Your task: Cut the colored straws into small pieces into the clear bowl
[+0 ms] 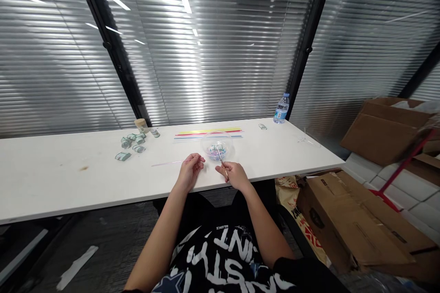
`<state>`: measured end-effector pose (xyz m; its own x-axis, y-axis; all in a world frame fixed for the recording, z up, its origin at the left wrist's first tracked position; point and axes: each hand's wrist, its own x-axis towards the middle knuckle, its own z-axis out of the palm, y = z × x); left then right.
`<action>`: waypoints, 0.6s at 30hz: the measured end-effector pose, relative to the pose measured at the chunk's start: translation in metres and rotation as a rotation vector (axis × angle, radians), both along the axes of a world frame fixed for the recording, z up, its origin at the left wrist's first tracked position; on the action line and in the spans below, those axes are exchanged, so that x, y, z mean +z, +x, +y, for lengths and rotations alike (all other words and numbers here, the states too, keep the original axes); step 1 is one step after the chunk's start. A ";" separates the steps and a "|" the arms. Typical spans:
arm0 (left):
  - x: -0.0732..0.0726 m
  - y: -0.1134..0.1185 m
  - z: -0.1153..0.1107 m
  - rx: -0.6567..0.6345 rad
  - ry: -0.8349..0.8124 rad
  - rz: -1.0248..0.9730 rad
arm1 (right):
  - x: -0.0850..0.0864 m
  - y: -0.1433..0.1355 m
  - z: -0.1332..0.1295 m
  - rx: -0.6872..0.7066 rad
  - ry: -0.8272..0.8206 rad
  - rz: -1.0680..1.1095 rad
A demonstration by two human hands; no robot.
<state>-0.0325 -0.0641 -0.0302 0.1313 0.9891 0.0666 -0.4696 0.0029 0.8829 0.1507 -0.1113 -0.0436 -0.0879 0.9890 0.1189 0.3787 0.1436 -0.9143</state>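
My left hand has its fingers closed on a thin pale-purple strip, which stretches out to the left just over the white table. In my right hand is a pair of scissors, blades pointing up toward a clear plastic bowl. Whether the blades are parted is too small to tell. Small purple, blue and green cut pieces lie in the bowl. Behind it, several long thin strips in yellow, red, white and blue lie side by side.
Several small clear bundles with green bands and a wooden-lidded container stand to the left. A water bottle is at the back right, near another small bundle. Cardboard boxes crowd the floor right of the table.
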 end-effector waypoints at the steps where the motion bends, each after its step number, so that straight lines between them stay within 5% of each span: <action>1: 0.000 0.000 0.000 -0.001 -0.003 -0.005 | 0.000 0.000 0.000 -0.001 0.004 0.000; 18: -0.006 -0.004 0.006 0.236 0.032 -0.267 | -0.004 -0.002 0.004 -0.045 0.028 0.008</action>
<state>-0.0365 -0.0585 -0.0363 -0.1268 0.9869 0.0995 -0.6679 -0.1591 0.7271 0.1487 -0.1072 -0.0476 -0.0421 0.9882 0.1470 0.3782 0.1519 -0.9132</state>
